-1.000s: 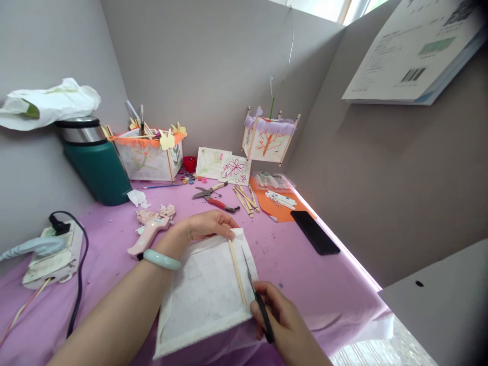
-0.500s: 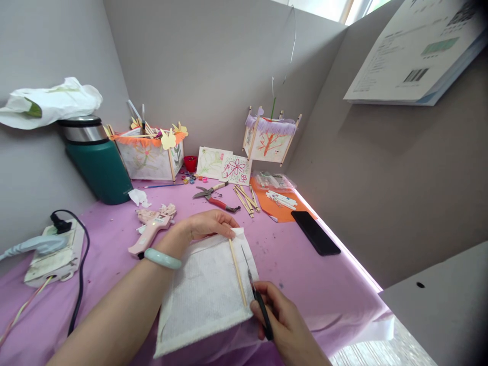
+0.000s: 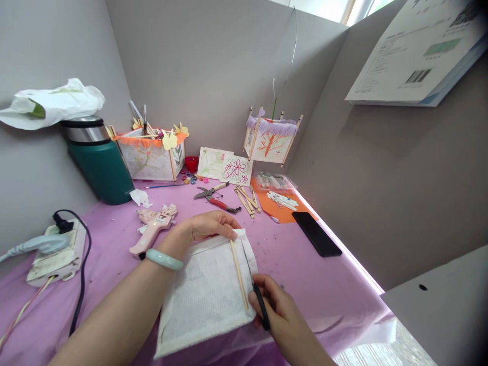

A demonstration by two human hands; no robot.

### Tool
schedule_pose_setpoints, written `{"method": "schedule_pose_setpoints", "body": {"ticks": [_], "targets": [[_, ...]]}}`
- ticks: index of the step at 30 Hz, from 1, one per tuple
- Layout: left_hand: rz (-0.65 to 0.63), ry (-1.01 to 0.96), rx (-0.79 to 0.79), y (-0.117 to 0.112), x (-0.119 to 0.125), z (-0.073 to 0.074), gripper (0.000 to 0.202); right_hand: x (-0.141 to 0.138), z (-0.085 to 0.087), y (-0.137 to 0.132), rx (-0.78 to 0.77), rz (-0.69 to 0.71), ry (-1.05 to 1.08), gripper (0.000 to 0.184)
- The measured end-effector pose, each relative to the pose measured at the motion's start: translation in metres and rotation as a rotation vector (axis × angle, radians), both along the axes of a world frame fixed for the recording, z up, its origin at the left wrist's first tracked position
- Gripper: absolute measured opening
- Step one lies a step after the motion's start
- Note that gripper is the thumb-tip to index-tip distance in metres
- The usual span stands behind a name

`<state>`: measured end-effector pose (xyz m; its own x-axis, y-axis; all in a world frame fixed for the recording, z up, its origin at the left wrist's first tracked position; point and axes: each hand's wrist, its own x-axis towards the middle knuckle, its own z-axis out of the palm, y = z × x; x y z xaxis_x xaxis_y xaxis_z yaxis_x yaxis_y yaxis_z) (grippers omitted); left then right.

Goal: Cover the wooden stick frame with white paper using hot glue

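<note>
A white textured sheet (image 3: 206, 295) lies on the purple table cover in front of me. A thin wooden stick (image 3: 239, 273) lies along its right side. My left hand (image 3: 208, 226) presses its fingertips on the far end of the stick and the sheet's top corner; a pale green bangle sits on that wrist. My right hand (image 3: 280, 312) grips black-handled scissors (image 3: 254, 290). Their blades lie along the sheet's right edge, just right of the stick.
A pink glue gun (image 3: 152, 229) lies left of my left hand. A power strip (image 3: 57, 254) with a black cord sits far left, near a green flask (image 3: 99, 162). Red pliers (image 3: 213, 195), loose sticks (image 3: 246, 198), paper lanterns and a black phone (image 3: 316, 234) stand further back.
My right hand has slid the scissors forward along the sheet's right edge, the blades closer together and nearer my left fingertips. My left hand stays in place.
</note>
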<state>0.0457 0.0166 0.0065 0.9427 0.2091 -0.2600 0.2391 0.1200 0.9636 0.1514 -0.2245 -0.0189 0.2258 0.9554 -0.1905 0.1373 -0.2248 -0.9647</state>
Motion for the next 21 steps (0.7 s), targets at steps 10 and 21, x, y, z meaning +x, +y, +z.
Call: {"method": "schedule_pose_setpoints", "body": {"ticks": [10, 21], "targets": [[-0.003, -0.005, 0.021, 0.000, 0.000, -0.001, 0.033, 0.004, -0.007, 0.004, 0.021, -0.019, -0.021, 0.027], [0.007, 0.050, 0.123, 0.002, -0.004, 0.007, 0.034, 0.004, -0.010, 0.005, 0.017, -0.024, -0.025, 0.029]]}}
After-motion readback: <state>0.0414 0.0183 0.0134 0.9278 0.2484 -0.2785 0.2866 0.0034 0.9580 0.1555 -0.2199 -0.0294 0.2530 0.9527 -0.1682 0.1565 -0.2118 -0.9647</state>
